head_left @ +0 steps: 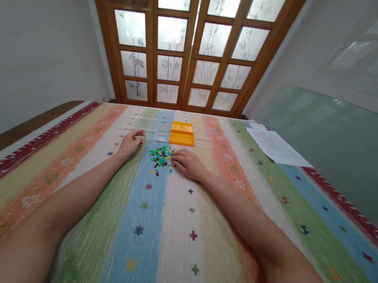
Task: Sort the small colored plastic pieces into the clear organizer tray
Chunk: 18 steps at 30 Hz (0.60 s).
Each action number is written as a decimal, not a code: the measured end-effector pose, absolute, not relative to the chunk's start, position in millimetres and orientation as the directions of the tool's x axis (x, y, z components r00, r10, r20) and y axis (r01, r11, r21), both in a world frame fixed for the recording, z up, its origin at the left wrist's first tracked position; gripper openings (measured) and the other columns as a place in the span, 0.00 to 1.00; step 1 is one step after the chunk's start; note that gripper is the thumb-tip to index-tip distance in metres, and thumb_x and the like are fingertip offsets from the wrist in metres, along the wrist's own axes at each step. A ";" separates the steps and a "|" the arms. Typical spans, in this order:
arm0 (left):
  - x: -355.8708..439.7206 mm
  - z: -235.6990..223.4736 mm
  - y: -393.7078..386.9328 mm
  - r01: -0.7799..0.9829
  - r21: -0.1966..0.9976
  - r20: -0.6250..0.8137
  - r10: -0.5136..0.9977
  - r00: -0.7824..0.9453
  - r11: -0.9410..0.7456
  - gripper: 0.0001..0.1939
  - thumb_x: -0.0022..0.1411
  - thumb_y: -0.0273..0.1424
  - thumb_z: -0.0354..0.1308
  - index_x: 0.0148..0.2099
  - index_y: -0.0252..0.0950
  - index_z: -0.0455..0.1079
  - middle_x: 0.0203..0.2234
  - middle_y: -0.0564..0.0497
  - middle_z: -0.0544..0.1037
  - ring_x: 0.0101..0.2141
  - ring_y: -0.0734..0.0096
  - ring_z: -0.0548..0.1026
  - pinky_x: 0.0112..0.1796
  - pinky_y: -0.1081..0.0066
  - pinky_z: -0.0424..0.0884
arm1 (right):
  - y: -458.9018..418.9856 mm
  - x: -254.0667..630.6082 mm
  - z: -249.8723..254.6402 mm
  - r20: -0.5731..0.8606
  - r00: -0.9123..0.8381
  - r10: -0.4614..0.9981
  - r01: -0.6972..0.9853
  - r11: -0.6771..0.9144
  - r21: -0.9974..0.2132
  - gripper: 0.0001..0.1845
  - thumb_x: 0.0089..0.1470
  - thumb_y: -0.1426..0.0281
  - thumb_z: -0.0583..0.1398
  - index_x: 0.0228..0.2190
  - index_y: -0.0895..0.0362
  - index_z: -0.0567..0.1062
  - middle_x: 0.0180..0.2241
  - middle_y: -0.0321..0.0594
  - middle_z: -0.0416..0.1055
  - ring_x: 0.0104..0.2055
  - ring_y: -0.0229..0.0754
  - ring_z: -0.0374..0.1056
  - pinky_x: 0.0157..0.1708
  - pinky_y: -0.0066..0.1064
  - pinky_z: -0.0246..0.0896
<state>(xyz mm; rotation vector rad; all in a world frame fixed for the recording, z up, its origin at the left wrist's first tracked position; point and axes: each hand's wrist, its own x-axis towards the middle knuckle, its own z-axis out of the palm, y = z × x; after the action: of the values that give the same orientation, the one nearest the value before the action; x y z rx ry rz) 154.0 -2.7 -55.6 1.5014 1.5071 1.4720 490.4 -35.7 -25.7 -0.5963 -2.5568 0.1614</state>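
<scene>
A loose pile of small plastic pieces (161,155), mostly green with some blue, dark red and yellow ones, lies on the striped tablecloth (135,258). At the pile's right edge is my right hand (188,163); its fingers are bent together at the pieces, and what they hold, if anything, is too small to make out. My left hand (131,143) rests to the left of the pile, fingers loosely bent and apart from the thumb, with nothing seen between them. Behind the pile stands an orange two-part tray (182,139), next to a clear plastic box (161,137).
Further clear plastic trays or lids (204,142) extend to the right of the orange tray. Printed sheets of paper (277,146) lie at the far right of the table. Beyond the table's far edge are wooden doors (189,64) with frosted panes, and a glass panel (338,137) leans at the right.
</scene>
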 end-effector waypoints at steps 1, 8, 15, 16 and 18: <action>153.9 -55.8 -2.7 0.341 0.913 0.310 0.924 -0.223 -0.224 0.27 0.56 0.32 0.58 0.59 0.35 0.74 0.49 0.44 0.81 0.30 0.71 0.78 0.38 0.68 0.75 | -35.9 489.2 -25.9 0.446 -0.783 0.434 0.372 0.901 -0.224 0.15 0.69 0.66 0.56 0.50 0.52 0.81 0.53 0.45 0.77 0.56 0.47 0.70 0.59 0.44 0.61; 162.4 -49.9 -14.6 0.619 0.723 0.458 0.884 -0.094 -0.308 0.21 0.61 0.30 0.56 0.55 0.37 0.76 0.43 0.47 0.81 0.32 0.68 0.75 0.40 0.66 0.73 | -38.6 484.9 -25.3 0.417 -0.815 0.403 0.337 0.914 -0.226 0.15 0.69 0.66 0.57 0.52 0.52 0.79 0.52 0.45 0.76 0.57 0.47 0.68 0.60 0.45 0.59; 182.8 -34.9 -37.9 0.745 0.453 0.480 0.838 0.259 -0.489 0.16 0.65 0.30 0.54 0.51 0.40 0.79 0.46 0.46 0.79 0.40 0.63 0.77 0.45 0.63 0.72 | -39.2 474.5 -26.6 0.439 -0.745 0.502 0.439 0.865 -0.245 0.11 0.67 0.68 0.59 0.44 0.54 0.81 0.43 0.45 0.77 0.49 0.46 0.69 0.52 0.38 0.62; 183.7 -33.9 -39.3 0.746 0.440 0.476 0.834 0.278 -0.500 0.16 0.66 0.30 0.54 0.50 0.40 0.80 0.46 0.46 0.79 0.41 0.63 0.77 0.47 0.63 0.72 | -38.8 472.1 -26.1 0.435 -0.735 0.521 0.462 0.853 -0.243 0.10 0.67 0.69 0.59 0.43 0.54 0.81 0.42 0.44 0.77 0.48 0.46 0.69 0.51 0.38 0.62; 184.0 -33.2 -40.2 0.748 0.431 0.474 0.832 0.289 -0.506 0.15 0.66 0.30 0.54 0.49 0.40 0.80 0.45 0.46 0.79 0.45 0.61 0.76 0.49 0.62 0.71 | -38.4 467.4 -23.3 0.410 -0.720 0.560 0.512 0.827 -0.230 0.09 0.65 0.70 0.60 0.41 0.54 0.82 0.40 0.44 0.77 0.46 0.46 0.69 0.49 0.37 0.61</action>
<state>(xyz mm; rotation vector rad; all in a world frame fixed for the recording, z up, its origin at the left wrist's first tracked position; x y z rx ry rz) 184.0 -40.2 -33.2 2.4188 1.4906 1.0115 467.4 -38.4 -23.3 -0.7935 -2.5386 0.1379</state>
